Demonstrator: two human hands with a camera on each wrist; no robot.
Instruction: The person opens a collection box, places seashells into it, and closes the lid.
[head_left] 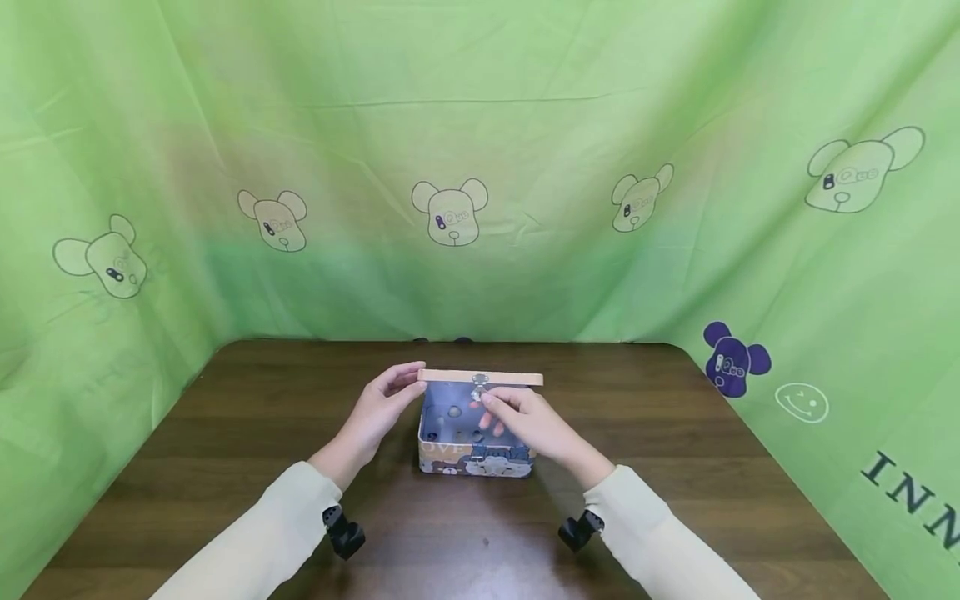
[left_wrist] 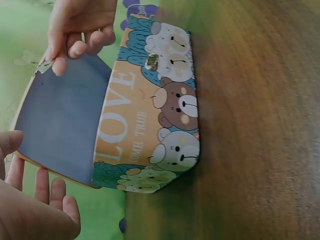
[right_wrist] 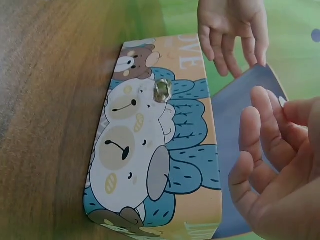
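Observation:
A tin box (head_left: 476, 467) printed with cartoon bears and the word LOVE stands on the table, its hinged lid (head_left: 450, 376) raised. At the lid's left corner, my left hand (head_left: 382, 408) grips the edge, thumb on one side and fingers on the other, as the left wrist view shows. My right hand (head_left: 528, 421) pinches the metal clasp (left_wrist: 45, 66) at the middle of the lid's front edge between thumb and index finger; its other fingers hang loosely curled. On the box's front wall sits a small metal catch (right_wrist: 162, 90). Roundish spots show inside the box, too blurred to identify.
The box stands on a dark wooden table (head_left: 247, 450). A green curtain (head_left: 525, 275) with bear-head prints hangs behind the table and along both sides. Black wrist cameras (head_left: 343, 533) are strapped over both white sleeves.

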